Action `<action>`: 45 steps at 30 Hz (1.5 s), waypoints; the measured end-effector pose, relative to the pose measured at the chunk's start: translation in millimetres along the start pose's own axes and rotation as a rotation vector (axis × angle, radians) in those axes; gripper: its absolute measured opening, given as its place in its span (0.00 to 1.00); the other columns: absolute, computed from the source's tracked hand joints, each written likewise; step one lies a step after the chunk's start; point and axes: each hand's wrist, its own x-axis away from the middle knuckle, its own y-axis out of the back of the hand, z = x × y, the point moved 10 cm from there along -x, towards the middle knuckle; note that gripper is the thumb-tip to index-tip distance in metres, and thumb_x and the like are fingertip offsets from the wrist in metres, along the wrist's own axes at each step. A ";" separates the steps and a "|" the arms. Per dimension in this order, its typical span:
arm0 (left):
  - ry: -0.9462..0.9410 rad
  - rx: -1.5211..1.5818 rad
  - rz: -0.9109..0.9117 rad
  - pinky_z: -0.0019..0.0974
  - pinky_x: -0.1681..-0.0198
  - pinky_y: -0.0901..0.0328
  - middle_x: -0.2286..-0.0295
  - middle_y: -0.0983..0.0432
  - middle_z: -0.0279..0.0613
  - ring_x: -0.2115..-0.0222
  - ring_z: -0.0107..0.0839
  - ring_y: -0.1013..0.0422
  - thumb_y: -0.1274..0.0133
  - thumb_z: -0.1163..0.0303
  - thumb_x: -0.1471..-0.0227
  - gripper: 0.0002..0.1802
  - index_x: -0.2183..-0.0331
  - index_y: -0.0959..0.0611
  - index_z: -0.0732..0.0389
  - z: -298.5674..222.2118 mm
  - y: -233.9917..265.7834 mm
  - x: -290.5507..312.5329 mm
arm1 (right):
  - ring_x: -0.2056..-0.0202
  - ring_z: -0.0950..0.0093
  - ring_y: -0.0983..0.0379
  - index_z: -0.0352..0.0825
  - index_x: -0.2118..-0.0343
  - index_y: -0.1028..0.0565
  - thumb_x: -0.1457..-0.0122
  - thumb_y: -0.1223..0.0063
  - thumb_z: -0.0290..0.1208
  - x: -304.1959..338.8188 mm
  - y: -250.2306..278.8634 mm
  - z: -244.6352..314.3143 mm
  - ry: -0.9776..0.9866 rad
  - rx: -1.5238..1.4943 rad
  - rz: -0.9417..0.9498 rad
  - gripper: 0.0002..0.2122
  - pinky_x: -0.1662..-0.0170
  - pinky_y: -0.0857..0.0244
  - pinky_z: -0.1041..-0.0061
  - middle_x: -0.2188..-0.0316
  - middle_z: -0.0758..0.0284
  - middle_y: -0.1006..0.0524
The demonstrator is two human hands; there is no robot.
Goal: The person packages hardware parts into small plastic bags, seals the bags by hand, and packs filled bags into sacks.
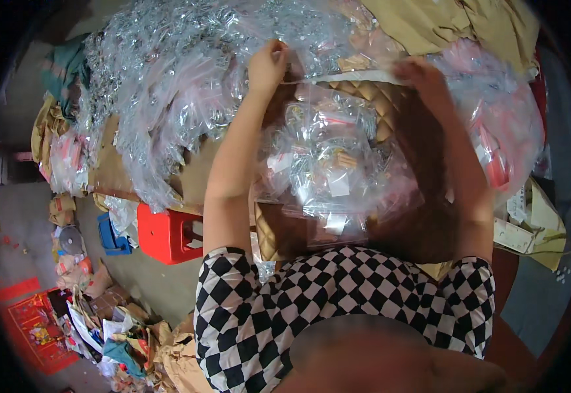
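My left hand (269,67) is raised at the far side of a pile of bags, its fingers pinched together; what lies between them is too small to make out. A pale, narrow strip (357,76) stretches from beside this hand to my right hand (424,78). My right hand is blurred, with its fingers closed around the strip's right end. Below and between my arms lie several clear zip bags (334,160) holding small metal parts and white slips. They rest within a brown box-like holder with a quilted tan edge (385,111).
A large heap of clear bags with shiny metal parts (167,72) covers the far left. Tan cloth (429,23) lies at the far right, above more pinkish bags (498,144). A red stool (161,234) stands at the left; a cream tray (513,236) sits at the right.
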 end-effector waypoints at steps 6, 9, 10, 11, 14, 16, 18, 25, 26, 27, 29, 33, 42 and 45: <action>-0.001 0.659 0.223 0.27 0.68 0.35 0.71 0.25 0.32 0.70 0.23 0.30 0.45 0.74 0.46 0.04 0.68 0.24 0.60 -103.2 -2.9 17.9 | 0.67 0.80 0.26 0.34 0.57 0.23 0.36 0.54 0.36 29.3 25.0 20.4 0.200 -0.234 -0.185 0.13 0.63 0.33 0.80 0.67 0.69 0.21; -0.075 0.650 0.456 0.23 0.69 0.36 0.72 0.25 0.32 0.73 0.20 0.31 0.44 0.75 0.46 0.05 0.70 0.25 0.61 -152.8 -6.7 60.2 | 0.64 0.74 0.23 0.34 0.53 0.24 0.39 0.49 0.37 57.7 -25.1 90.7 0.197 -0.596 0.142 0.15 0.59 0.31 0.74 0.65 0.63 0.20; 0.059 0.691 0.574 0.21 0.69 0.37 0.72 0.26 0.31 0.72 0.17 0.32 0.44 0.76 0.46 0.05 0.70 0.25 0.62 -152.1 -12.9 74.9 | 0.64 0.74 0.23 0.34 0.53 0.24 0.39 0.49 0.37 64.6 -12.2 95.7 0.186 -0.587 0.123 0.15 0.59 0.31 0.74 0.65 0.63 0.20; 0.068 0.685 0.528 0.22 0.69 0.37 0.71 0.27 0.31 0.72 0.18 0.33 0.44 0.76 0.46 0.04 0.69 0.24 0.62 -145.5 -3.8 81.2 | 0.64 0.72 0.23 0.35 0.52 0.25 0.39 0.49 0.37 71.3 -15.1 103.9 0.169 -0.584 0.243 0.16 0.58 0.31 0.73 0.63 0.62 0.20; 0.108 0.606 0.307 0.22 0.67 0.37 0.71 0.28 0.30 0.71 0.19 0.33 0.46 0.77 0.45 0.03 0.68 0.24 0.62 -116.1 30.8 92.4 | 0.62 0.66 0.26 0.36 0.57 0.23 0.42 0.51 0.32 83.1 25.7 62.1 0.322 0.072 -0.029 0.12 0.58 0.33 0.68 0.64 0.61 0.22; 0.147 0.677 0.268 0.23 0.67 0.37 0.71 0.28 0.31 0.71 0.18 0.33 0.46 0.77 0.44 0.03 0.66 0.25 0.61 -96.3 46.9 102.5 | 0.62 0.62 0.28 0.37 0.61 0.23 0.44 0.53 0.31 84.8 50.4 8.9 0.340 0.634 -0.306 0.10 0.59 0.33 0.65 0.67 0.62 0.24; 0.197 0.747 0.234 0.24 0.66 0.37 0.70 0.28 0.32 0.71 0.18 0.33 0.47 0.77 0.44 0.05 0.64 0.25 0.61 -93.5 50.5 112.4 | 0.62 0.61 0.29 0.37 0.64 0.23 0.45 0.53 0.31 86.6 56.6 -22.9 0.304 0.848 -0.377 0.09 0.59 0.34 0.63 0.68 0.63 0.25; 0.131 0.605 0.263 0.26 0.60 0.33 0.61 0.25 0.40 0.62 0.24 0.29 0.50 0.77 0.42 0.12 0.55 0.24 0.67 -116.6 51.6 128.5 | 0.69 0.69 0.29 0.39 0.66 0.24 0.42 0.51 0.34 85.8 102.5 -38.7 0.247 0.354 -0.310 0.07 0.65 0.33 0.70 0.74 0.70 0.25; 0.128 0.615 0.286 0.26 0.60 0.33 0.61 0.25 0.40 0.62 0.24 0.29 0.50 0.77 0.42 0.12 0.55 0.24 0.67 -114.8 54.7 130.6 | 0.72 0.77 0.28 0.40 0.63 0.23 0.41 0.50 0.36 90.6 118.1 -53.0 0.114 0.085 -0.232 0.08 0.67 0.33 0.74 0.74 0.75 0.25; 0.154 0.593 0.229 0.26 0.60 0.33 0.63 0.24 0.39 0.63 0.23 0.28 0.49 0.77 0.42 0.10 0.57 0.23 0.67 -107.4 69.7 136.6 | 0.72 0.77 0.28 0.40 0.63 0.23 0.41 0.50 0.36 102.0 130.3 -39.3 0.102 0.082 -0.228 0.08 0.67 0.33 0.74 0.74 0.75 0.25; 0.198 0.556 0.159 0.26 0.60 0.33 0.64 0.24 0.38 0.65 0.23 0.28 0.49 0.77 0.43 0.09 0.60 0.21 0.68 -93.3 95.2 149.7 | 0.72 0.82 0.30 0.38 0.61 0.23 0.41 0.48 0.37 134.7 103.4 -10.0 -0.086 -0.326 0.107 0.10 0.68 0.35 0.77 0.74 0.78 0.26; 0.118 0.521 0.036 0.25 0.62 0.34 0.69 0.24 0.34 0.67 0.21 0.29 0.46 0.76 0.44 0.09 0.60 0.21 0.66 -93.0 111.9 155.4 | 0.73 0.79 0.29 0.36 0.61 0.23 0.44 0.45 0.34 217.8 83.0 -36.3 -0.176 -0.305 0.219 0.11 0.68 0.35 0.76 0.74 0.74 0.25; -0.007 0.534 0.297 0.28 0.60 0.33 0.68 0.22 0.38 0.64 0.27 0.27 0.44 0.76 0.47 0.05 0.66 0.19 0.64 -188.3 79.2 165.9 | 0.69 0.76 0.27 0.33 0.66 0.27 0.45 0.42 0.34 236.0 97.3 -51.7 -0.126 0.013 -0.122 0.10 0.64 0.34 0.74 0.70 0.67 0.24; -0.428 0.378 0.259 0.37 0.54 0.33 0.65 0.22 0.44 0.58 0.42 0.26 0.42 0.73 0.51 0.04 0.70 0.18 0.62 -265.9 86.2 164.2 | 0.62 0.83 0.29 0.38 0.59 0.31 0.42 0.43 0.34 209.3 79.9 -2.7 -0.251 -0.213 -0.126 0.12 0.69 0.35 0.82 0.62 0.70 0.26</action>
